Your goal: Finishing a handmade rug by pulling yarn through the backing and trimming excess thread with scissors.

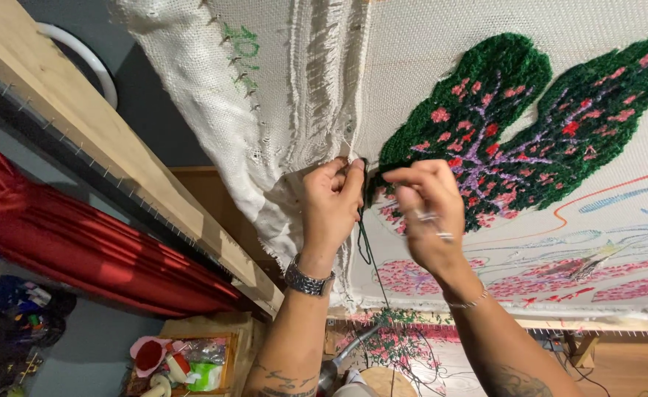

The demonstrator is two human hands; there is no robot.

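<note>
two hands, left (329,209) and right (425,213), seemingly pinch one green yarn (366,246).

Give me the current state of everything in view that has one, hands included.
Left hand: raised to the cloth, fingertips pinched on dark green yarn.
Right hand: raised beside it, fingers pinched at the tufted edge.
Dark green yarn: strand hanging loose below the hands.
Backing cloth: stretched on the frame, partly tufted; left edge frayed.
Green and pink tufted patch: filled in.
Red curtain: gathered in folds.
</note>
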